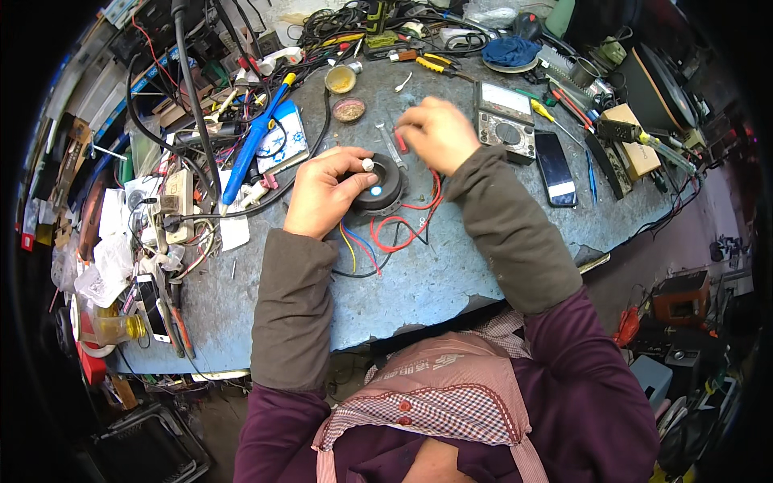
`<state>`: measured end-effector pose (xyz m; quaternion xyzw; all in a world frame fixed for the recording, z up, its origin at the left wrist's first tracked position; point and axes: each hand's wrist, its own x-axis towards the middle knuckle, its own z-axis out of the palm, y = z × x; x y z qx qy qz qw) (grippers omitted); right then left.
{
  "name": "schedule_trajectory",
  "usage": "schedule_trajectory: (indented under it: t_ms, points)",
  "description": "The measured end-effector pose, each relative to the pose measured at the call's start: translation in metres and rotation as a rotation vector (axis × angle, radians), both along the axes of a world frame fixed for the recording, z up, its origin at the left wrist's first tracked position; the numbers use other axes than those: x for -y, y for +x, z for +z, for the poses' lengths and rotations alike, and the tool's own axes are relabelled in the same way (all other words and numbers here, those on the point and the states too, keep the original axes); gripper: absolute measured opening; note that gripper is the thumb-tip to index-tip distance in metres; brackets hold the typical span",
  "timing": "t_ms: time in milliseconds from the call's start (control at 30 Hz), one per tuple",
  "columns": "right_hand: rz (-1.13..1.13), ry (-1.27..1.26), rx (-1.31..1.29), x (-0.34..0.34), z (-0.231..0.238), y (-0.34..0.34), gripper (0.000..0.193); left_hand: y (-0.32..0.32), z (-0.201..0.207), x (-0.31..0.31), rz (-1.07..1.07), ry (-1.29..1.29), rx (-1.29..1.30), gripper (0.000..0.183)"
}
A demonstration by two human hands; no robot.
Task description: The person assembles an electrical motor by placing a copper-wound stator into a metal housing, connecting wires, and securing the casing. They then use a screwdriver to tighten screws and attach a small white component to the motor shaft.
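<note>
My left hand (326, 189) is closed on the left side of a black, round, motor-like part (383, 181), with a bright spot on its face. A small white piece (368, 164) shows at these fingertips; I cannot tell whether it is held or wrapped on a finger. Yellow, blue and red wires (354, 241) run out below the part. My right hand (441, 133), slightly blurred, hovers to the upper right with bent fingers at a short red piece (400, 142). Beneath them lies a wrench (386, 141). Looped red leads (403, 229) trail beside the part.
An analog multimeter (506, 121) and a dark phone (555, 169) lie to the right. Two small round dishes (349, 109) sit behind the part. A blue-handled tool (254, 145) and tangled cables crowd the left. Pliers (439, 67) and screwdrivers (555, 121) lie farther back.
</note>
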<state>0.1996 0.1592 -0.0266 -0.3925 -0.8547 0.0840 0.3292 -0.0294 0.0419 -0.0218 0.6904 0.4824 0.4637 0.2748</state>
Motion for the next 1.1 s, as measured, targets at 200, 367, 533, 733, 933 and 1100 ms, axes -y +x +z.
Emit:
schedule_trajectory:
  t_ms: [200,367,533,733,933,1100]
  points:
    - [-0.208,-0.198,0.431,0.005,0.006,-0.034,0.027,0.002,-0.001,-0.003,-0.039,0.01,0.011,0.013]
    - [-0.266,-0.308,0.47,0.016,0.024,-0.035,0.026,0.001,-0.002,-0.005,-0.04,0.024,-0.012,0.014]
    - [-0.295,-0.158,0.381,0.015,0.008,-0.029,0.027,0.003,0.002,0.0,0.074,0.138,-0.212,0.016]
    - [-0.272,-0.29,0.448,-0.001,0.012,-0.015,0.038,0.012,0.011,0.008,0.128,0.002,-0.141,0.018]
    - [-0.284,-0.309,0.505,0.004,0.024,0.003,0.037,0.011,0.01,0.008,0.118,-0.008,-0.121,0.018]
    - [-0.264,-0.389,0.531,0.01,0.034,-0.005,0.035,0.009,0.012,0.009,0.115,-0.039,-0.124,0.018]
